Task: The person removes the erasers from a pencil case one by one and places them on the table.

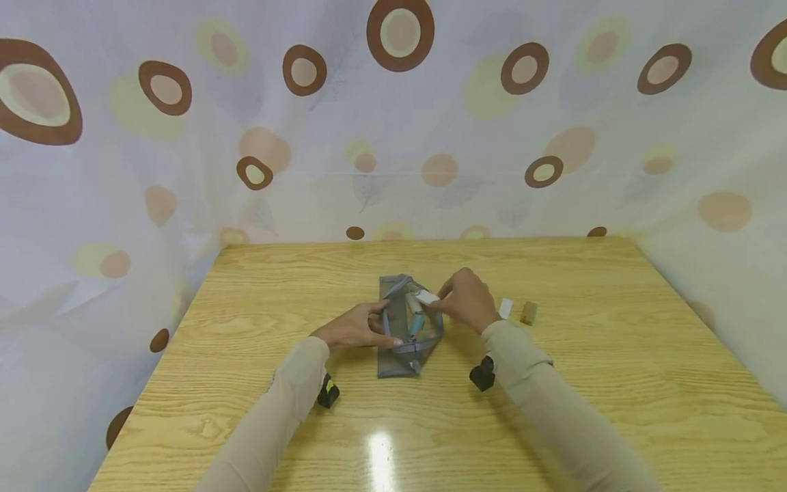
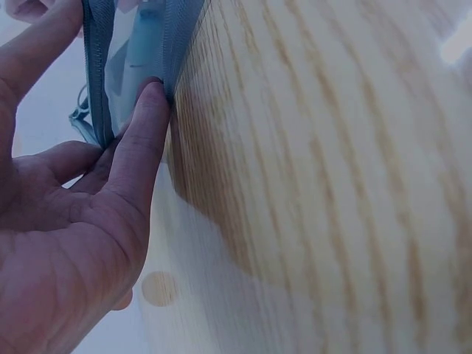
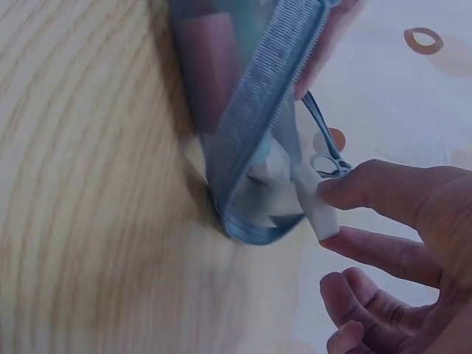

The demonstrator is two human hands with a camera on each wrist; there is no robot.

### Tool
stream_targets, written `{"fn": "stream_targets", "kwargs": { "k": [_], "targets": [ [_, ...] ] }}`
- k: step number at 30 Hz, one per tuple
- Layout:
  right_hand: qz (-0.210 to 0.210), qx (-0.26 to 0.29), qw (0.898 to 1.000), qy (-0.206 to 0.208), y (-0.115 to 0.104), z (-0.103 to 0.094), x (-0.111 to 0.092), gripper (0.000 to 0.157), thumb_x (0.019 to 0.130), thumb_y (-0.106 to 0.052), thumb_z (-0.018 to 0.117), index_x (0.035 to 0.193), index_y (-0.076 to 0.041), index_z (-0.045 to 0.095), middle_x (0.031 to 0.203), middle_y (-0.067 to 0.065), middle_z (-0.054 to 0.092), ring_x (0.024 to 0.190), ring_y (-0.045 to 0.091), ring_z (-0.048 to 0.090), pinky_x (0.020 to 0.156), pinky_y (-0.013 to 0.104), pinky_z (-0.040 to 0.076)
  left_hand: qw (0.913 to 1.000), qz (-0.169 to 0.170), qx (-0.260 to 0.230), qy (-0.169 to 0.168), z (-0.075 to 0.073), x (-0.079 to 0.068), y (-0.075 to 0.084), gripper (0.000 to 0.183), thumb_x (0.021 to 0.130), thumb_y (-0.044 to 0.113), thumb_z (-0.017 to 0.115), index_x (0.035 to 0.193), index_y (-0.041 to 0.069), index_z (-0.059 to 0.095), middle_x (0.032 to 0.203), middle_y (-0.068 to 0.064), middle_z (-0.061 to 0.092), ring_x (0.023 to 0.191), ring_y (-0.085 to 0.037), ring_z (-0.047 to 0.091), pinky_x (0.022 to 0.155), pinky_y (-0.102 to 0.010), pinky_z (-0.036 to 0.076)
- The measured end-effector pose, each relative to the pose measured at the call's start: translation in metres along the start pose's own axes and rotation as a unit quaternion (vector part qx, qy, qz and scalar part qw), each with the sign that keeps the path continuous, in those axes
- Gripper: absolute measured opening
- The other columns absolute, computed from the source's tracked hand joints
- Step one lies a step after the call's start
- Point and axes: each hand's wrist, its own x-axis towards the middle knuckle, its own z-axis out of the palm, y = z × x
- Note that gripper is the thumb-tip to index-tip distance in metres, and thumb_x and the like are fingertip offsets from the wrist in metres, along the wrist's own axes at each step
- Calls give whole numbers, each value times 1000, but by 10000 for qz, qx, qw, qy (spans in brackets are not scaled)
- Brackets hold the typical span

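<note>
Head view, pouch: the grey zip pouch (image 1: 393, 370) was laid on the table (image 1: 258, 280) midway between its left and right edges, short of the far edge, with its mouth gaping.
Head view, left hand: the pouch's rim was held by the left hand (image 1: 356, 328), thumb and fingers set apart along it, presumably so that the mouth was kept from folding in.
Head view, right hand: a white block (image 1: 427, 297) was pinched at the mouth by the right hand (image 1: 470, 298).
Head view, contents: a pale piece (image 1: 412, 303) and a blue piece (image 1: 417, 324) were contained in the pouch.
Head view, loose pieces: a white piece (image 1: 506, 308) and a tan block (image 1: 529, 313) were set just beside each other, between the right hand and the table's right edge.
Left wrist view, rim: the zip tape (image 2: 98, 70) was touched by the fingers, the sides being parted; the blue piece was shown between them.
Right wrist view, pinch: the white block was gripped between thumb and forefinger, the other fingers bent and bearing nothing; its far end was left uncovered, perhaps for clearance at the rim.
Right wrist view, contents: a pink piece (image 3: 210, 70) was seen through the pouch's wall.
</note>
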Motion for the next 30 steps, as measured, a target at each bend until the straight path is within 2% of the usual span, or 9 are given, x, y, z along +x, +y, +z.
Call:
{"fn": "stream_targets", "kwargs": {
  "k": [2, 4, 13, 21, 24, 27, 30],
  "targets": [
    [-16, -46, 10000, -80, 0, -6, -1, 24, 83, -19, 85, 91, 3, 79, 123, 24, 67, 107, 39, 64, 86, 51, 56, 10000, -23, 24, 13, 0, 0, 0, 99, 90, 25, 80, 162, 4, 16, 135, -21, 60, 126, -33, 58, 102, -45, 50],
    [-33, -63, 9999, -146, 0, -13, -1, 23, 83, -18, 84, 92, 3, 79, 125, 24, 66, 112, 41, 62, 86, 52, 56, 10000, -43, 59, 35, -1, 0, 1, 99, 89, 25, 80, 162, 5, 16, 135, -21, 60, 126, -32, 58, 101, -45, 50],
    [-120, -131, 9998, -64, 11, -38, -6, 23, 86, -17, 82, 95, 3, 79, 113, 23, 71, 96, 38, 66, 83, 53, 56, 9999, 48, 91, 7, -1, -1, 1, 98, 90, 23, 80, 162, 3, 17, 138, -23, 57, 127, -34, 58, 101, -44, 51],
    [191, -239, 9995, 63, 28, -52, -7, 27, 89, -20, 79, 100, 5, 78, 119, 27, 67, 110, 45, 61, 89, 57, 52, 9999, 76, 96, -23, 0, 3, 1, 99, 90, 24, 80, 162, 3, 16, 139, -23, 57, 126, -34, 58, 102, -45, 50],
    [299, -241, 9992, 111, 34, -53, -8, 27, 89, -20, 78, 99, 6, 78, 126, 30, 61, 114, 46, 57, 92, 59, 49, 9999, 91, 84, -43, 0, 2, 0, 99, 89, 25, 80, 162, 4, 17, 140, -24, 56, 127, -34, 58, 103, -46, 49],
    [417, -225, 9988, 138, 40, -53, -7, 28, 88, -20, 79, 98, 6, 78, 128, 31, 57, 113, 45, 56, 91, 59, 49, 9999, 95, 100, -32, 0, 0, -1, 98, 89, 24, 80, 162, 4, 17, 137, -24, 58, 125, -33, 59, 103, -46, 49],
    [549, -227, 9981, 177, 46, -51, -6, 28, 88, -20, 79, 97, 6, 78, 123, 29, 62, 103, 42, 62, 84, 54, 53, 9998, 116, 165, -11, -1, 0, -1, 98, 89, 25, 80, 162, 3, 18, 134, -23, 60, 123, -32, 60, 102, -45, 50]
  ]
}}
